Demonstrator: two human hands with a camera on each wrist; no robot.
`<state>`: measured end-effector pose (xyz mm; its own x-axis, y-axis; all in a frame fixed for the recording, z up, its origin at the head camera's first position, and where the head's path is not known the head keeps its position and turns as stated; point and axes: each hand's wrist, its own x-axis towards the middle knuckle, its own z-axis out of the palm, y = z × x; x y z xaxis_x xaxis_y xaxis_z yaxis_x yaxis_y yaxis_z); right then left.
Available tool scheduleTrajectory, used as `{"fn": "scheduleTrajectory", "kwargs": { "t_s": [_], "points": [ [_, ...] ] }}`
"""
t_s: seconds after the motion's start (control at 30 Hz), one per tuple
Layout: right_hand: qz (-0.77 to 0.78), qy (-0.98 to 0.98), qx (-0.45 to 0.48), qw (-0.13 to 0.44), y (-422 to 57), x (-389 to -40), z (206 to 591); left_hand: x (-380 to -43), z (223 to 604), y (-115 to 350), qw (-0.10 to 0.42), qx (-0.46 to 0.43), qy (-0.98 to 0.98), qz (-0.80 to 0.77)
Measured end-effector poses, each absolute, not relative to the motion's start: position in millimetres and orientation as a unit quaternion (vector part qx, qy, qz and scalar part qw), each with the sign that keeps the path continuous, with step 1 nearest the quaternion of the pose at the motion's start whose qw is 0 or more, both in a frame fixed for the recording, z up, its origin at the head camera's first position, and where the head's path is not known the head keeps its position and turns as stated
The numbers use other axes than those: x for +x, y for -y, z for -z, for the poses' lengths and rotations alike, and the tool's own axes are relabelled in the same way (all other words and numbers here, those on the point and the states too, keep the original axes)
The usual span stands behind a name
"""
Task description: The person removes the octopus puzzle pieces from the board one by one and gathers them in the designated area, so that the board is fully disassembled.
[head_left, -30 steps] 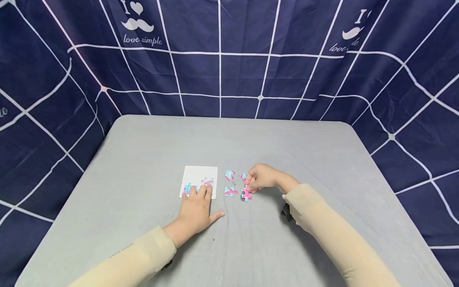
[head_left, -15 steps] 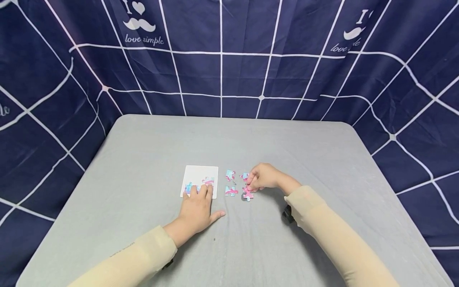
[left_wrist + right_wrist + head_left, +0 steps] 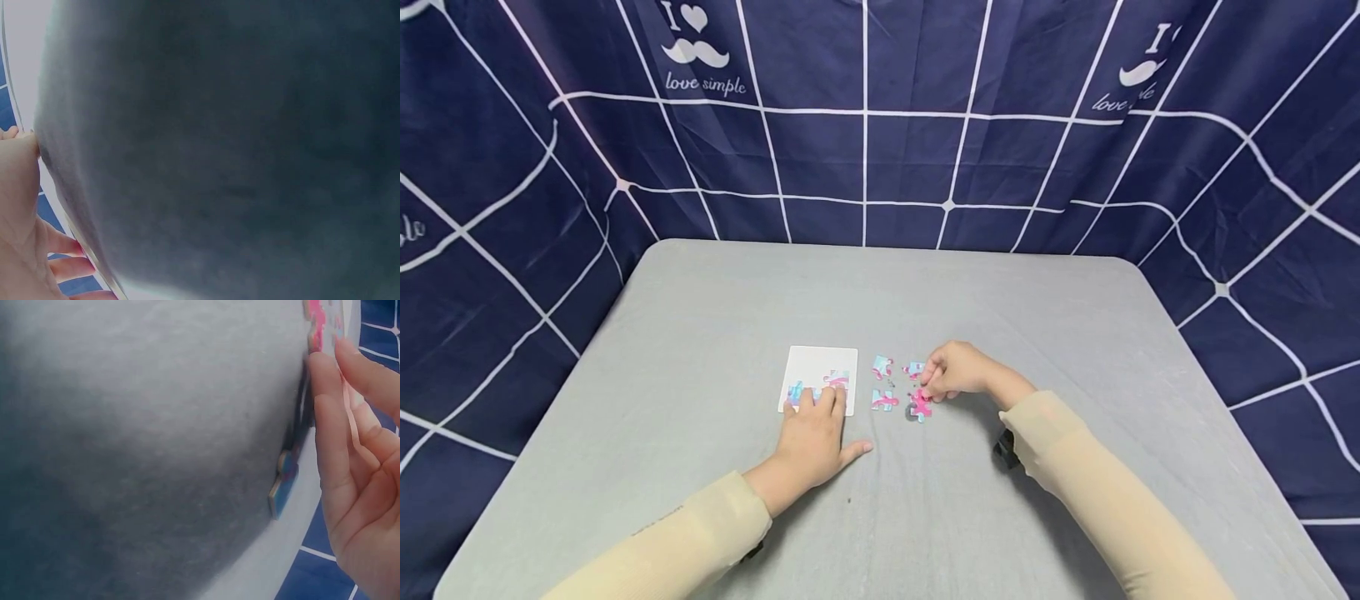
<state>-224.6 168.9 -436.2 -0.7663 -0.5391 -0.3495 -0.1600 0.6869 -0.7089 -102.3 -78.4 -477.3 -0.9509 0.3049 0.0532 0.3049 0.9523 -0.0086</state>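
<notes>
My right hand pinches a pink jigsaw puzzle piece between thumb and fingertips. A dark shadow shows beside the piece on the table. In the right wrist view the same puzzle piece juts up past the fingertips. My left hand lies on the lower part of a white square board, fingers extended and thumb out to the side. Jigsaw pieces run along the board's near edge, partly hidden under those fingers. A pink-and-blue piece sits at its right side.
Between the board and my right hand lie loose jigsaw pieces: one at the back, one nearer me, and one by the right fingers. They rest on a grey cloth-covered table. Dark blue gridded curtains surround it.
The pink puzzle piece has been tilted and raised a little by my right hand, and its shadow now shows. My left hand stays put on the board.
</notes>
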Motion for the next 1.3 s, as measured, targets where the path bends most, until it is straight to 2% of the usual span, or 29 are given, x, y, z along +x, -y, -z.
{"fn": "scheduleTrajectory", "kwargs": {
  "t_s": [0.5, 1.03, 1.3],
  "points": [
    [0.398, -0.838, -0.244, 0.283, -155.6, -236.7, 435.3, -102.4, 480.1, 77.3, 0.022, -0.151, 0.988, -0.001],
    [0.398, -0.846, -0.286, 0.209, -100.9, -244.4, 444.8, -102.4, 478.9, 77.8, 0.047, -0.153, 0.987, 0.002],
    [0.371, -0.849, -0.318, 0.202, -74.1, -245.6, 443.3, -103.0, 481.1, 77.7, 0.057, -0.159, 0.986, 0.002]
  ]
}}
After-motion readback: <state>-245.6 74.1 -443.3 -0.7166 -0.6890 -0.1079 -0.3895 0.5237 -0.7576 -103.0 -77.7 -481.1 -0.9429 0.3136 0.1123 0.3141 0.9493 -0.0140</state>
